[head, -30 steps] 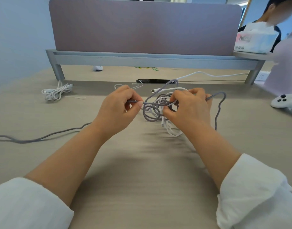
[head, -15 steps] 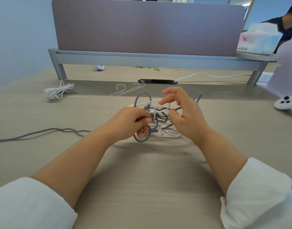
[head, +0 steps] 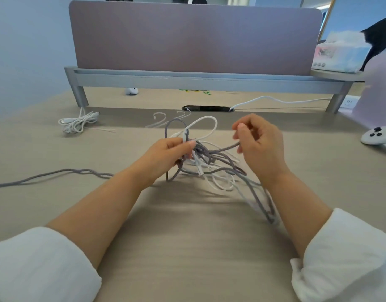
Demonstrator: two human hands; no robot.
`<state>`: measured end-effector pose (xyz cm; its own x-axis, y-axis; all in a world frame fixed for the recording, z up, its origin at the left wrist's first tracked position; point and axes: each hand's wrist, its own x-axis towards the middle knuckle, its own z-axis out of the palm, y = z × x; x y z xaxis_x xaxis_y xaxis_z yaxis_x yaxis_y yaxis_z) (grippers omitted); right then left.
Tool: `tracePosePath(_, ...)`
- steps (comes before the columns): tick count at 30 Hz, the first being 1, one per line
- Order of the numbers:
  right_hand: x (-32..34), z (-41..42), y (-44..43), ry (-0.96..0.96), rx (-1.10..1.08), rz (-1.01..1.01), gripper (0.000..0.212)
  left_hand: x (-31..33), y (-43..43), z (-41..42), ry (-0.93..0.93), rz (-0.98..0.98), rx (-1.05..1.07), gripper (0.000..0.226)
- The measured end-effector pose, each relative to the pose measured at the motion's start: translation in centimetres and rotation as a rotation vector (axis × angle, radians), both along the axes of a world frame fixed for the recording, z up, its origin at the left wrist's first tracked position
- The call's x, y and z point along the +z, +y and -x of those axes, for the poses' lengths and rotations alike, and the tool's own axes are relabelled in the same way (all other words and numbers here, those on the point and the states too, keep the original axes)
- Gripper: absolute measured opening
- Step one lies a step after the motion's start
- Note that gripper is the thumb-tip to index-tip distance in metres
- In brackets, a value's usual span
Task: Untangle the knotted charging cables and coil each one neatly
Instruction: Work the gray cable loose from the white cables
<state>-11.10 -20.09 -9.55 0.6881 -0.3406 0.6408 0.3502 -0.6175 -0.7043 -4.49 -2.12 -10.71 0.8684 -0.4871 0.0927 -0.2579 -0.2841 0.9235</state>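
The left hand [head: 165, 155] pinches the knot where a grey braided charging cable [head: 222, 149] and a smooth white charging cable [head: 207, 120] cross, partly raised off the beige wood-grain desk [head: 187, 236]. One grey strand runs rightward from that knot to the right hand [head: 261, 147], which pinches it, so the freeing pull probably goes right.

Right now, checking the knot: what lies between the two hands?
Head view: a grey cable spans from left hand to right hand, a white loop behind it.
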Motion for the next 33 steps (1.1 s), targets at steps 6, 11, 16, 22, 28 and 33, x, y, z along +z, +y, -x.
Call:
tracePosePath(6,-1.4,-0.6,-0.9,0.453,0.096,0.16,0.009,-0.7,0.5,-0.8,-0.346,-0.138,-0.127,0.017)
tracePosePath(11,-1.4,-1.0,0.1,0.326,0.153,0.114,0.011,-0.7,0.6,-1.2,-0.564,-0.218,-0.164,0.019)
tracePosePath(16,-1.2,-0.6,0.8,0.421,0.364,-0.133,0.017,-0.3,0.5,-0.7,-0.595,-0.212,-0.243,0.023)
tracePosePath(22,-1.2,-0.8,0.7,0.37,0.486,-0.425,0.021,-0.2,0.0,0.0,-0.531,-0.214,-0.153,0.015)
tracePosePath(28,-1.1,-0.9,0.3,0.448,0.662,-0.577,0.008,-0.4,0.2,-0.1,-0.482,-0.006,-0.022,0.013)
tracePosePath(33,-0.9,-0.6,0.0,0.561,0.74,-0.692,0.006,0.0,0.0,-0.1,-0.628,-0.174,0.011,0.03)
